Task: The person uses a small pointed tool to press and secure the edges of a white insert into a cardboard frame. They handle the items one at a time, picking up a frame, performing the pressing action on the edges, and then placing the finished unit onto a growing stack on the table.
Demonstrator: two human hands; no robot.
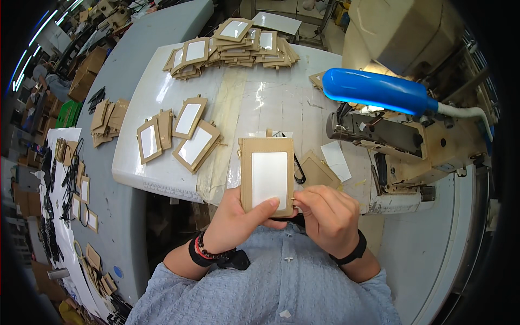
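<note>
My left hand (233, 219) grips a tan card holder (245, 173) with a white window, its thumb lying over the window's lower part. The holder is upright before my chest, with a small tab at its top edge. At the holder's lower right edge, my right hand (330, 216) is closed in a pinch. A tiny yellowish tip shows at those fingers; what it belongs to is too small to tell. Just right of the holder lie a black loop-shaped thing (299, 172), another tan piece (317, 170) and a white card (336, 161), all on the worktable (271, 103).
A sewing machine (433, 146) with a blue lamp (374, 91) stands at the right. Stacked card holders (233, 51) fill the table's far side; several more (189, 119) lie left of my hands. Further left, a grey table (127, 227) carries tan pieces and black cords (70, 168).
</note>
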